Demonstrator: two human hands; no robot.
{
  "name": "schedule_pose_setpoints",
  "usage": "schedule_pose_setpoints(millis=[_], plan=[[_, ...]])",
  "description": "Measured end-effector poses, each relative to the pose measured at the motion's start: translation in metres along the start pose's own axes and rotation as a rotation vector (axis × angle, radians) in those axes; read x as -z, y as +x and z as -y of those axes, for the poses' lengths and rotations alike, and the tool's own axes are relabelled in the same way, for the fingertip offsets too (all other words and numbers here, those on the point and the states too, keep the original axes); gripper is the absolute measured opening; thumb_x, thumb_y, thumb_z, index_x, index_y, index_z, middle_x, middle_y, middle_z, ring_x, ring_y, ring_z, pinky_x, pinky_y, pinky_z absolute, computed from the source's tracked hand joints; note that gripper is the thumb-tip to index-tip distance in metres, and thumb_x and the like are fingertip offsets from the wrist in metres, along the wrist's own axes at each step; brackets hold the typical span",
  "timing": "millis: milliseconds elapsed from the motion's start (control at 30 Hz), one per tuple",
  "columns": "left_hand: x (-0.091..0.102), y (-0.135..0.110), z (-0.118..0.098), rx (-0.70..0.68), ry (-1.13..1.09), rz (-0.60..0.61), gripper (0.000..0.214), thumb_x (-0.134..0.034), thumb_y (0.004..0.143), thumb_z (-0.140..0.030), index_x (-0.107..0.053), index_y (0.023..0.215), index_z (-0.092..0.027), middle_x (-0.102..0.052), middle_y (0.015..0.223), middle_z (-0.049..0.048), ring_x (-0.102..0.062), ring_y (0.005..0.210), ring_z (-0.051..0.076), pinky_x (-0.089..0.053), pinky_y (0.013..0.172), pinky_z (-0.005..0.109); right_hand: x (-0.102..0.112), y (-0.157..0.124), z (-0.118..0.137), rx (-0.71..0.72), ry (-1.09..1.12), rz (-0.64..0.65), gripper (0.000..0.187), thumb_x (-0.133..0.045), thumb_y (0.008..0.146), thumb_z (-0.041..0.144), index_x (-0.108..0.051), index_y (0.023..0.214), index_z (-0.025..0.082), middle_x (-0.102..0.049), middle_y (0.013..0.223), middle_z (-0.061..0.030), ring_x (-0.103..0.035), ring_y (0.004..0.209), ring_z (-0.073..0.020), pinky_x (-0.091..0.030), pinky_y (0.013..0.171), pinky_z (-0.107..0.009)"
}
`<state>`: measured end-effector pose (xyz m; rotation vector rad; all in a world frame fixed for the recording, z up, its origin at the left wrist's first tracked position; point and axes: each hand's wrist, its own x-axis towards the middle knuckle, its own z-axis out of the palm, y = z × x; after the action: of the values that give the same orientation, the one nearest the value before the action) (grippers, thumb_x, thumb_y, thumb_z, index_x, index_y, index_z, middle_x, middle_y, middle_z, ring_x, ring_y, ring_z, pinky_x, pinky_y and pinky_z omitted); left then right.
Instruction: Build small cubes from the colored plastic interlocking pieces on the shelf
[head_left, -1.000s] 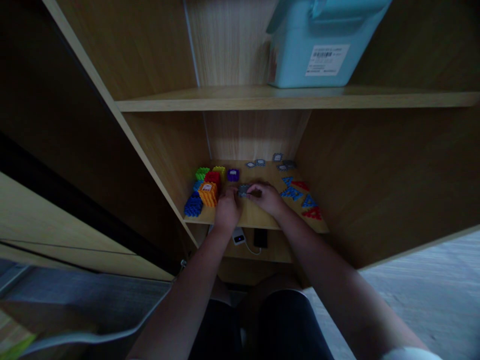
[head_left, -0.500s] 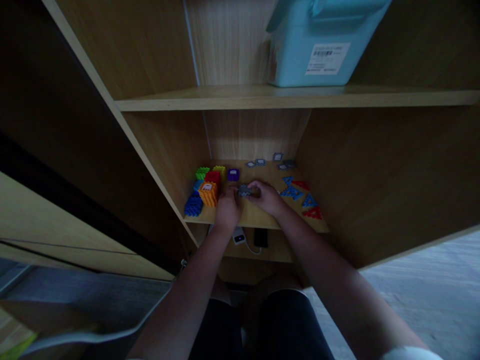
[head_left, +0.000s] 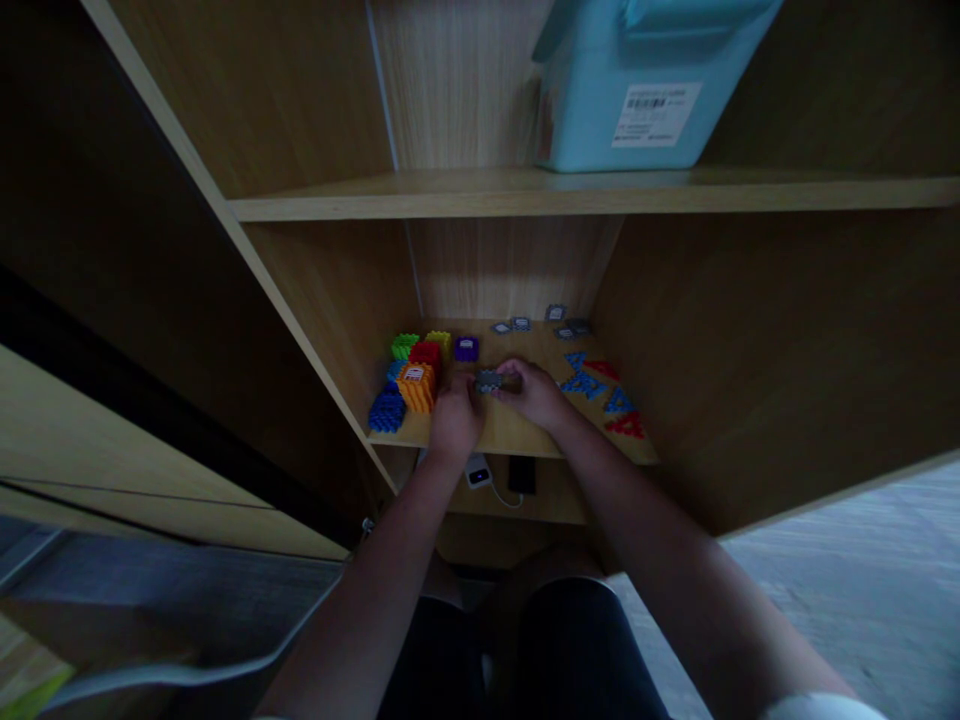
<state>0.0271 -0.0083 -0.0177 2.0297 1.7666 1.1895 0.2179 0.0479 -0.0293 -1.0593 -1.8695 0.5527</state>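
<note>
Between my hands, over the lower shelf, is a small stack of grey square tiles with notched edges (head_left: 489, 381). My left hand (head_left: 456, 408) is closed on its left side. The fingers of my right hand (head_left: 529, 392) pinch its right side. Left of my left hand stands an orange stack of notched tiles (head_left: 417, 388), with red (head_left: 426, 354), yellow (head_left: 439, 344), green (head_left: 405, 346) and blue stacks (head_left: 387, 411) around it. A purple tile stack (head_left: 466, 348) lies just behind my left hand. Exact finger contact is too small to see clearly.
Loose grey tiles (head_left: 520, 324) lie at the back of the shelf. Blue triangle pieces (head_left: 583, 384) and red triangle pieces (head_left: 626, 425) are at the right. A light-blue bin (head_left: 637, 90) stands on the shelf above. Below, a white device (head_left: 478, 472) lies near a black one (head_left: 522, 475).
Almost nothing differs. Both hands stay around the grey tiles, with only a very slight shift of the fingers.
</note>
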Motion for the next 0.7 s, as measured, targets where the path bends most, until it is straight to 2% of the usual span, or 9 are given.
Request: schedule_pose_setpoints(millis=[200,367,500,600,700], plan=[[0.0006,-0.0005,0.0005,-0.023,0.000,-0.017,0.030,-0.052,0.098,-0.008,-0.064,0.124,-0.018,-0.078,0.114,0.0118,-0.076,0.102,0.027,-0.061,0.097,0.038,0.0014,-0.0001,0.0011,-0.032,0.026,-0.044,0.032,-0.084,0.078,0.034,-0.068,0.105,0.028,-0.078,0.109,-0.0032,-0.072,0.102,-0.0243,-0.058,0.097,-0.043],[0.0023,-0.0006,-0.0028,0.012,0.008,0.003,0.029,-0.052,0.099,-0.008,-0.065,0.124,-0.018,-0.078,0.114,0.0121,-0.076,0.103,0.027,-0.060,0.097,0.038,0.0025,0.0005,-0.0013,-0.048,0.017,-0.049,0.031,-0.083,0.078,0.038,-0.068,0.104,0.028,-0.078,0.108,-0.0033,-0.071,0.099,-0.0251,-0.058,0.094,-0.044],[0.0010,-0.0002,-0.0022,0.024,0.037,0.004,0.030,-0.051,0.101,-0.010,-0.065,0.127,-0.017,-0.078,0.113,0.0135,-0.076,0.104,0.027,-0.060,0.097,0.038,0.0036,0.0009,-0.0014,-0.055,0.003,-0.123,0.033,-0.084,0.078,0.042,-0.067,0.103,0.028,-0.077,0.105,-0.0038,-0.070,0.097,-0.0253,-0.058,0.092,-0.043],[0.0015,0.0004,-0.0008,-0.032,0.069,0.032,0.037,-0.053,0.096,-0.004,-0.069,0.126,-0.016,-0.077,0.118,0.0134,-0.073,0.112,0.027,-0.058,0.104,0.040,0.0052,0.0014,-0.0021,-0.064,-0.008,-0.208,0.035,-0.083,0.080,0.047,-0.067,0.104,0.028,-0.076,0.105,-0.0045,-0.070,0.094,-0.0253,-0.057,0.090,-0.043],[0.0047,0.0014,-0.0017,-0.139,0.122,0.134,0.045,-0.055,0.086,0.002,-0.074,0.121,-0.019,-0.076,0.128,0.0109,-0.068,0.124,0.027,-0.053,0.114,0.041,0.0067,0.0019,-0.0040,-0.060,-0.010,-0.261,0.035,-0.080,0.083,0.051,-0.066,0.106,0.028,-0.076,0.104,-0.0050,-0.069,0.092,-0.0250,-0.057,0.087,-0.043]])
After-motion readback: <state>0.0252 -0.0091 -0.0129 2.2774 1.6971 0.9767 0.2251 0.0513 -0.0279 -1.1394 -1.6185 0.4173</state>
